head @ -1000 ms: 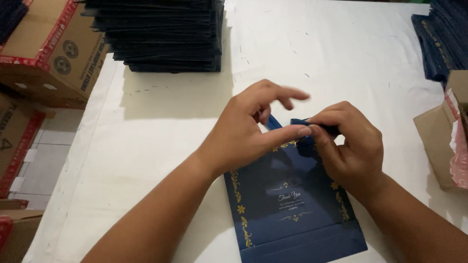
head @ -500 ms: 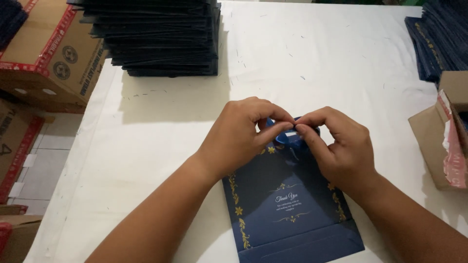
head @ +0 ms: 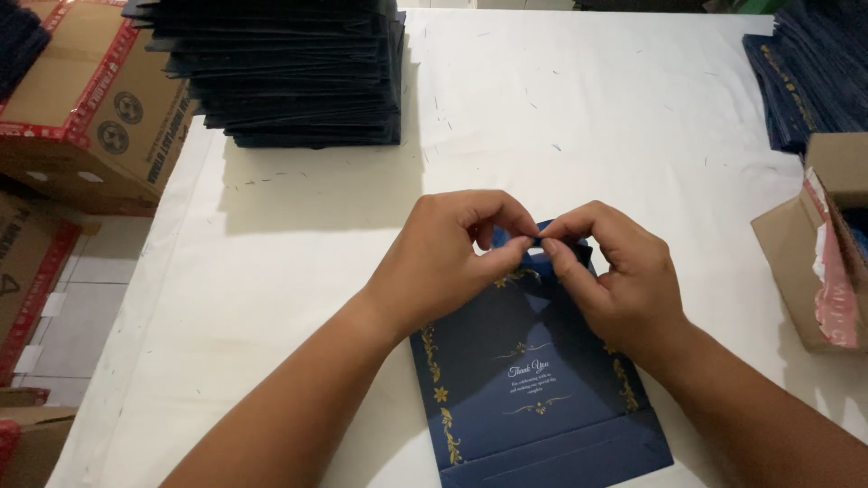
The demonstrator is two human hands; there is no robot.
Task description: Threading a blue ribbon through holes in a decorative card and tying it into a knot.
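A flat navy paper bag (head: 533, 380) with gold floral trim lies on the white table (head: 588, 117) in front of me. At its top edge sits a blue ribbon (head: 559, 242). My left hand (head: 448, 258) pinches the ribbon from the left between thumb and forefinger. My right hand (head: 615, 271) pinches it from the right, fingertips nearly touching those of the left. Most of the ribbon is hidden under my fingers.
A tall stack of navy bags (head: 289, 68) stands at the back left of the table. Another pile of navy bags (head: 809, 77) lies at the far right. An open cardboard box (head: 823, 262) sits at the right edge, and more cartons (head: 81, 108) stand left of the table.
Both hands have drawn closer together over the ribbon at the bag's top. The left forefinger, stretched out before, is now curled in a pinch. The bag stays in place.
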